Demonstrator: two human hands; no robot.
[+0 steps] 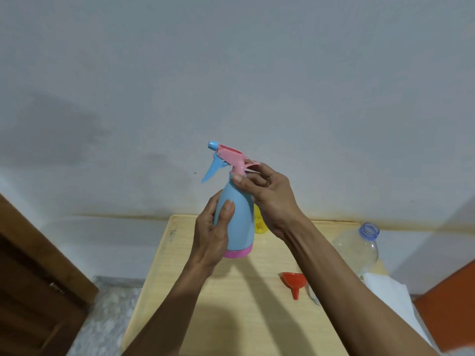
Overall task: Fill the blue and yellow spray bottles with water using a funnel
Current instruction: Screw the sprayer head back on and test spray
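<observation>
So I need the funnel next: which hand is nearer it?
Right. The right hand grips the blue bottle's neck, above the funnel; the left hand holds the bottle's body, farther left.

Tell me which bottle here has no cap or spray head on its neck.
The clear plastic bottle at the table's right edge: its blue-ringed mouth is open. The blue spray bottle carries its pink head; the yellow bottle is mostly hidden.

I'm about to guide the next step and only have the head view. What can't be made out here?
- yellow spray bottle: mostly hidden behind the blue spray bottle and right hand; its top cannot be seen.
- Blue bottle's neck joint: covered by the right hand's fingers, so whether the pink spray head is loosened cannot be told.
- clear plastic bottle: base hidden by the right forearm; water level unclear.
- Blue bottle's left side: covered by the left hand.
</observation>
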